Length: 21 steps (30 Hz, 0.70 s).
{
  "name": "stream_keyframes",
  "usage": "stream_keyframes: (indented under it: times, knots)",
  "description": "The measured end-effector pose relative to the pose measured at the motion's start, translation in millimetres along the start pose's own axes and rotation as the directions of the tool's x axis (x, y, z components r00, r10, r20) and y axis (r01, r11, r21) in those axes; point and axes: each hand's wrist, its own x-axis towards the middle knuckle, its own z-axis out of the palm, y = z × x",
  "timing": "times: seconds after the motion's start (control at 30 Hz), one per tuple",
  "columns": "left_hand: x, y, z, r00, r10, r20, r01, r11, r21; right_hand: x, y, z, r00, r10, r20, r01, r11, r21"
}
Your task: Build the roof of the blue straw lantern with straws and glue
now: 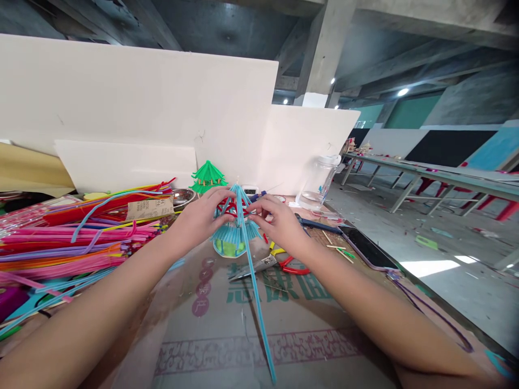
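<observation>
A small model pagoda (234, 233) made of blue and red straws with a green base stands on the cardboard-covered table (243, 346). My left hand (199, 217) grips its upper left side. My right hand (279, 220) pinches its upper right side. A long blue straw (255, 292) runs from the model's top down toward me, over the table. A finished green pagoda (208, 177) stands behind, at the white boards.
A heap of coloured straws and pipe cleaners (77, 237) fills the left. Scissors (253, 267) and red-handled pliers (294, 266) lie just in front of the model. A phone (367, 247) with a cable and a clear jar (318, 181) sit on the right. White boards (162, 108) stand behind.
</observation>
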Motion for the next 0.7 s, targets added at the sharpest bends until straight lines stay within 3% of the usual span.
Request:
stream_keyframes:
  times: [0.37, 0.7]
  knots:
    - [1.8, -5.5, -2.5, 0.998, 0.058, 0.018, -0.058, 0.998, -0.011, -4.8, 0.2, 7.6, 0.964, -0.26, -0.052, 0.251, 0.959, -0.128]
    - [0.2, -4.6, -0.9, 0.998, 0.065, -0.005, -0.065, 0.997, 0.041, -5.1, 0.2, 8.9, 0.944, -0.323, -0.07, 0.307, 0.936, -0.172]
